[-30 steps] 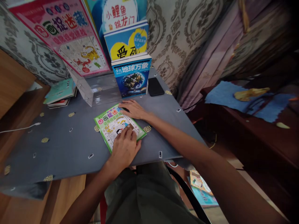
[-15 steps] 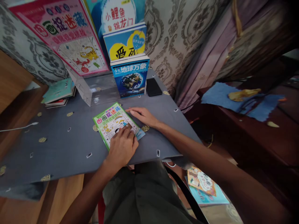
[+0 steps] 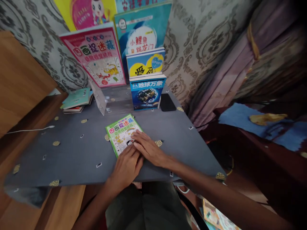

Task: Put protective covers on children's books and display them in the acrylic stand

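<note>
A green-bordered picture book point(image 3: 120, 130) with colourful Chinese title characters lies flat on the grey tablecloth. Across its near part rests my left hand point(image 3: 128, 163), palm down, its fingers laid over the cover. My right hand point(image 3: 149, 147) lies flat on the book's right side with fingers stretched out, its thumb side touching my left hand. Neither hand grips anything that I can see. The book's lower right corner is hidden beneath the hands.
Behind the book, a clear stand point(image 3: 99, 99) holds upright picture books, among them a pink one point(image 3: 105, 60) and a blue earth book point(image 3: 146, 95). A black phone point(image 3: 168, 102) lies to their right. At left are stacked books point(image 3: 76, 98) and a white cable point(image 3: 31, 130).
My right hand has moved from beside the book's right edge onto its cover, against my left hand. The camera view has shifted, revealing more of the standing books.
</note>
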Tool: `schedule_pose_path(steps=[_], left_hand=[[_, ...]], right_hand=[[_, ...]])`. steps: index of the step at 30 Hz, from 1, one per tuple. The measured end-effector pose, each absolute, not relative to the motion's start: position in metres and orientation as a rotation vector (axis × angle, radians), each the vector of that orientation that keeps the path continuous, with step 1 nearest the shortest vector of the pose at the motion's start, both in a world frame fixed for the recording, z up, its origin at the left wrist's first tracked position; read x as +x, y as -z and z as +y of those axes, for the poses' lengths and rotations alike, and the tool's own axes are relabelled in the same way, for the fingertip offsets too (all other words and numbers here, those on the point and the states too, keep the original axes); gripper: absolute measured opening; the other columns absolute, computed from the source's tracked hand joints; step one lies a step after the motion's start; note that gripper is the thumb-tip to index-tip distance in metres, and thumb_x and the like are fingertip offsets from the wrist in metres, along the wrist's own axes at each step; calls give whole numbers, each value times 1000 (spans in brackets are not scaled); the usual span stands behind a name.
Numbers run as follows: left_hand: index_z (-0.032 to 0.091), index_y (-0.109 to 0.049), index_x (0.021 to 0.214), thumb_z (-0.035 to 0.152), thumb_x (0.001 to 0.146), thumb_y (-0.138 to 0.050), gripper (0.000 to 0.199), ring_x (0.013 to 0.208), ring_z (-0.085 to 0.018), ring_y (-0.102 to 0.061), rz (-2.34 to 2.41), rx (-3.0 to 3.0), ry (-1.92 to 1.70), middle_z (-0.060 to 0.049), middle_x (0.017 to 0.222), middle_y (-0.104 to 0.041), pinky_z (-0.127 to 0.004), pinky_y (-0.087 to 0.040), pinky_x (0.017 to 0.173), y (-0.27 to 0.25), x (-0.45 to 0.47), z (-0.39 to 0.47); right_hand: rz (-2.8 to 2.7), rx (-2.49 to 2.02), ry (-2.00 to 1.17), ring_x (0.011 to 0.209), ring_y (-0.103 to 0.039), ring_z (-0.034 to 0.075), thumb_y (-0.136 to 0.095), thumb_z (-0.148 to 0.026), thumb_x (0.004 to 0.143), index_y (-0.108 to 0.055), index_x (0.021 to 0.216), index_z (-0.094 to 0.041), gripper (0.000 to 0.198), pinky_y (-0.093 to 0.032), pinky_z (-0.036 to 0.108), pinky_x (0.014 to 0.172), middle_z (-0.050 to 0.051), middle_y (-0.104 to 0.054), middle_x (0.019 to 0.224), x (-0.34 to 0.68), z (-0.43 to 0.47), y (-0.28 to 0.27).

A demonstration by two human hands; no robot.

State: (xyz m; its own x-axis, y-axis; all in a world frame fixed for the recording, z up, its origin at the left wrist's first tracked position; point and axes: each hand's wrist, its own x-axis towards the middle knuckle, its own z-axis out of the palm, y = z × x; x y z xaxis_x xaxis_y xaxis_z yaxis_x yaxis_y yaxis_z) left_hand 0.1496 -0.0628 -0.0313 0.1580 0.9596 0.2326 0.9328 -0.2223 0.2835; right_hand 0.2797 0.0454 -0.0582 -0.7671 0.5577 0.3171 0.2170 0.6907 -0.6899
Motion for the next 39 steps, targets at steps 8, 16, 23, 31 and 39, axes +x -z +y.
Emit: schedule_pose_path(steps=[8, 16, 23, 31, 39], left_hand=[[17, -49, 143, 38, 102, -46, 47, 146, -27, -41, 2164, 2233, -455, -16, 154, -49, -53, -33, 120, 44, 95, -61], [19, -48, 147, 58, 88, -63, 72, 152, -41, -22, 2421, 1862, -476, -22, 164, -28, -60, -26, 119, 59, 79, -52], [16, -49, 142, 43, 84, -67, 66, 139, -33, -47, 2109, 1348, -1320, -18, 145, -55, -49, -35, 117, 63, 72, -40], [17, -56, 112, 21, 85, -68, 29, 83, -23, -75, 1349, 186, -1907, -7, 85, -75, -35, -59, 80, 58, 84, -6], [17, -64, 109, 39, 80, -78, 39, 77, -22, -75, 1229, 91, -1953, -6, 85, -75, -35, -61, 76, 50, 91, 17]], right_hand=[[-2638, -659, -592, 147, -37, 28, -35, -35, 104, -53, 144, -16, 48, -30, 53, 121, 18, -47, 154, 249, 67, 63], [-2669, -999, -449, 150, -32, 25, -37, -27, 103, -48, 148, -8, 50, -23, 46, 123, 17, -40, 159, 185, 114, 41], [-2643, -1043, -448, 151, -32, 26, -37, -27, 102, -48, 148, -7, 51, -25, 43, 122, 17, -41, 158, 189, 114, 43], [-2501, -1112, -379, 148, -36, 29, -43, -29, 101, -57, 141, -7, 48, -29, 42, 120, 20, -44, 156, 184, 120, 63], [-1970, -1124, -933, 147, -39, 29, -49, -40, 95, -66, 129, -9, 49, -29, 42, 121, 19, -52, 149, 180, 122, 66]])
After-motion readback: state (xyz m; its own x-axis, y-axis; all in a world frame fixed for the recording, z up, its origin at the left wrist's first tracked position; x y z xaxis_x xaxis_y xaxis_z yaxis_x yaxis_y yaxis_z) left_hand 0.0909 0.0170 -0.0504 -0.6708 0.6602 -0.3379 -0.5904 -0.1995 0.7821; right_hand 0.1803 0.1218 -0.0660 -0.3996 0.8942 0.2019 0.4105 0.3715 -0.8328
